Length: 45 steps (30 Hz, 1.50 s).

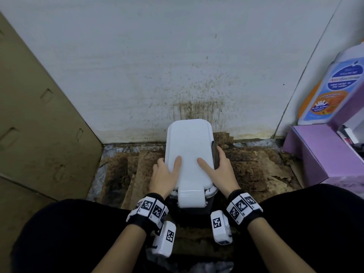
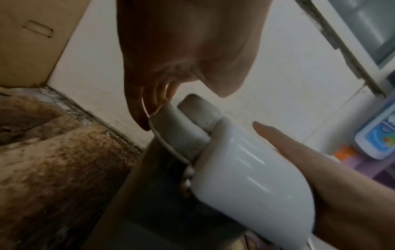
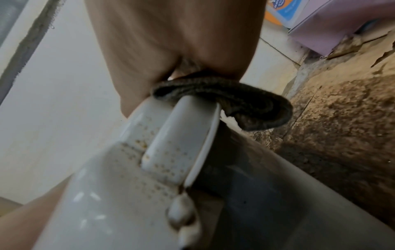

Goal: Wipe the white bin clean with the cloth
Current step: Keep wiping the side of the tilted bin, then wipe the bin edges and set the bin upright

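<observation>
The white bin [image 1: 189, 150] stands on the floor against the wall with its lid down; its grey body [image 2: 149, 194] shows below the lid. My left hand [image 1: 167, 172] holds the lid's left edge, thumb lying on top and fingers down the side [image 2: 145, 116]. On the other side, my right hand [image 1: 218, 166] presses a dark folded cloth [image 1: 215, 156] against the lid's right edge, thumb resting on the lid. In the right wrist view the cloth [image 3: 245, 104] is bunched under my fingers at the lid's rim. The white front latch [image 1: 192, 198] faces me.
A brown-spattered white wall [image 1: 197, 85] rises behind the bin. Stained cardboard sheets [image 1: 256, 166] cover the floor. A tall cardboard panel [image 1: 39, 115] leans at the left. A purple box [image 1: 325, 154] and a cleaner bottle [image 1: 331, 85] crowd the right. My black-clad knees flank the bin.
</observation>
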{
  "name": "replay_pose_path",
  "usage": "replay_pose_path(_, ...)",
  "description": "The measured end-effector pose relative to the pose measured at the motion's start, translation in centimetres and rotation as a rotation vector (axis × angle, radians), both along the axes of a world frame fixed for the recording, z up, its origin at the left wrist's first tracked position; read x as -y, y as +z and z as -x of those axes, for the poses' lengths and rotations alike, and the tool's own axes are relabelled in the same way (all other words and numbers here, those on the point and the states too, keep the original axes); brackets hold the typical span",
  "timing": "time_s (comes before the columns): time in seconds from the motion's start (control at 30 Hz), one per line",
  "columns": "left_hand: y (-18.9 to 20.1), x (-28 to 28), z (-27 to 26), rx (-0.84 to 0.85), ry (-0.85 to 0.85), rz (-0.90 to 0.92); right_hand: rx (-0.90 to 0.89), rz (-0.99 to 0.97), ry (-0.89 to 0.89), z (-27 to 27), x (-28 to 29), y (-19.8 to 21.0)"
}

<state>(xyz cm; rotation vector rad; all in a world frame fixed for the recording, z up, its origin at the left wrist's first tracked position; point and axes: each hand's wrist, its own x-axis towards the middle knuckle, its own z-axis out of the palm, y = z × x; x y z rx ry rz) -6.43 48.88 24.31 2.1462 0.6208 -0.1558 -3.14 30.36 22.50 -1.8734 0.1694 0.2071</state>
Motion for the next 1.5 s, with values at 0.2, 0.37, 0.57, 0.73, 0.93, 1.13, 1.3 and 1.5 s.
replay_pose_path(0.2, -0.3, 0.4, 0.0, -0.029, 0.062, 0.102, -0.057, 0.092, 0.011, 1.1, -0.3, 1.8)
replay_pose_path(0.37, 0.2, -0.1, 0.0, -0.016, 0.044, 0.181, -0.006, 0.096, -0.029, 2.2, -0.9, 2.3)
replay_pose_path(0.57, 0.9, -1.5, -0.8, -0.009, -0.119, 0.143, 0.029, 0.054, -0.26, 5.2, -2.6, 1.7)
replay_pose_path(0.73, 1.3, -2.4, -1.4, -0.046, -0.236, 0.11, 0.012, 0.057, -0.398, 7.1, -4.6, 1.1)
replay_pose_path(0.93, 0.6, -2.5, -1.4, -0.023, -0.219, 0.123, 0.024, 0.073, -0.349, 6.4, -4.6, 0.7)
replay_pose_path(1.13, -0.7, -2.7, -0.3, 0.021, -0.176, 0.029, 0.018, -0.007, -0.28, 3.8, -2.8, 1.0)
replay_pose_path(1.3, -0.9, -2.8, 1.4, -0.01, -0.107, 0.032, -0.022, -0.023, -0.188, 0.0, -0.1, 1.8)
replay_pose_path(1.5, -0.1, -2.2, 3.1, -0.082, -0.03, 0.078, -0.022, 0.013, -0.121, -4.0, 1.8, 2.3)
